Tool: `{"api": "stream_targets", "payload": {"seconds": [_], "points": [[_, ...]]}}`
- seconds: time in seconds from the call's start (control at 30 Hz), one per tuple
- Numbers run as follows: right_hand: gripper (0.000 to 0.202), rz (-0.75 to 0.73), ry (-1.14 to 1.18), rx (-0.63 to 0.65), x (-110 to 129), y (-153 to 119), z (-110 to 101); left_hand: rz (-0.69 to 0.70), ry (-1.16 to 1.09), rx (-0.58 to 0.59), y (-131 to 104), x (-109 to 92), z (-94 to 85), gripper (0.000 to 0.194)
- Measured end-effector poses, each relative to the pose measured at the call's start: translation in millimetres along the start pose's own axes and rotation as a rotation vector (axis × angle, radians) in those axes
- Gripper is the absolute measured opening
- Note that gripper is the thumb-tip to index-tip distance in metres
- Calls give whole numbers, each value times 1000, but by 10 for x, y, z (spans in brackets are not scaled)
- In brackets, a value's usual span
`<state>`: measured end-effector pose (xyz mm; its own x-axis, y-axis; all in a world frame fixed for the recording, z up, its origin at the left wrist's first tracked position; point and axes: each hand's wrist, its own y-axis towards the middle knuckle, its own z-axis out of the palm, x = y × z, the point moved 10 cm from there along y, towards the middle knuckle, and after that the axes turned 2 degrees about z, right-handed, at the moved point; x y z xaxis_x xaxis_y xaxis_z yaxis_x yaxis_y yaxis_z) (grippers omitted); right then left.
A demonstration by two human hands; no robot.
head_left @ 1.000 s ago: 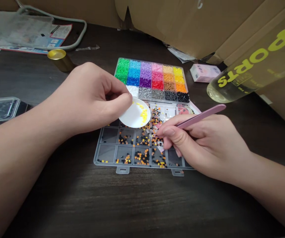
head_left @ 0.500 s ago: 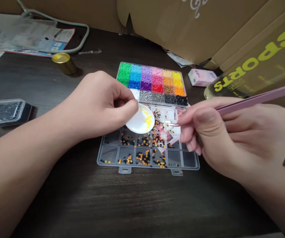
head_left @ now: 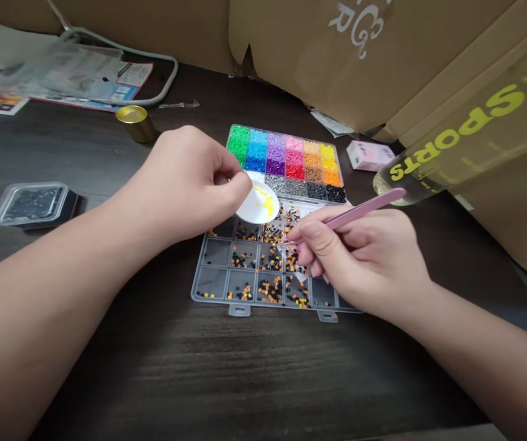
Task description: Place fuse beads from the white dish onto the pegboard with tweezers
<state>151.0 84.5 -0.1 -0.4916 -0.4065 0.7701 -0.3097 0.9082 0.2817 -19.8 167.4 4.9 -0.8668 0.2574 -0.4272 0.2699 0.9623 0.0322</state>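
Whereas half a second ago the right hand [head_left: 364, 260] was raised with the pink tweezers [head_left: 359, 211] lifted toward the camera, it has now come back down, and the tweezer tips rest among the loose orange and black beads [head_left: 270, 260] in the open clear lid [head_left: 212, 285] of the bead box [head_left: 291, 162]. The change suggests a return to picking single beads from the lid. The right fingers [head_left: 311, 236] are closed narrowly on the tweezers; whether the tips grip a bead cannot be told. The left hand [head_left: 185, 184] pinches the rim of a small white dish [head_left: 251, 211], held just above the lid's far edge, with yellow beads [head_left: 265, 202] in it. On the dark surface [head_left: 263, 367] lie a gold cap [head_left: 135, 122] and a black lidded tray [head_left: 36, 205]. A clear bottle [head_left: 465, 144] at right reads "SPORTS" in yellow; white lettering on the cardboard box [head_left: 359, 55] behind is cut off and unreadable.
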Motion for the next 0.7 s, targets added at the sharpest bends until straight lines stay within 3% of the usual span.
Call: {"api": "stream_targets", "payload": {"seconds": [0.13,0.4,0.7], "points": [[50,-11,35,111,-47,41,120,-8,4,20,6,17,36,34],[51,11,46,109,-74,40,131,21,16,40,11,-26,99,50],[46,-16,-1,101,-46,57,154,15,3,54,8,-11,129,35]]}}
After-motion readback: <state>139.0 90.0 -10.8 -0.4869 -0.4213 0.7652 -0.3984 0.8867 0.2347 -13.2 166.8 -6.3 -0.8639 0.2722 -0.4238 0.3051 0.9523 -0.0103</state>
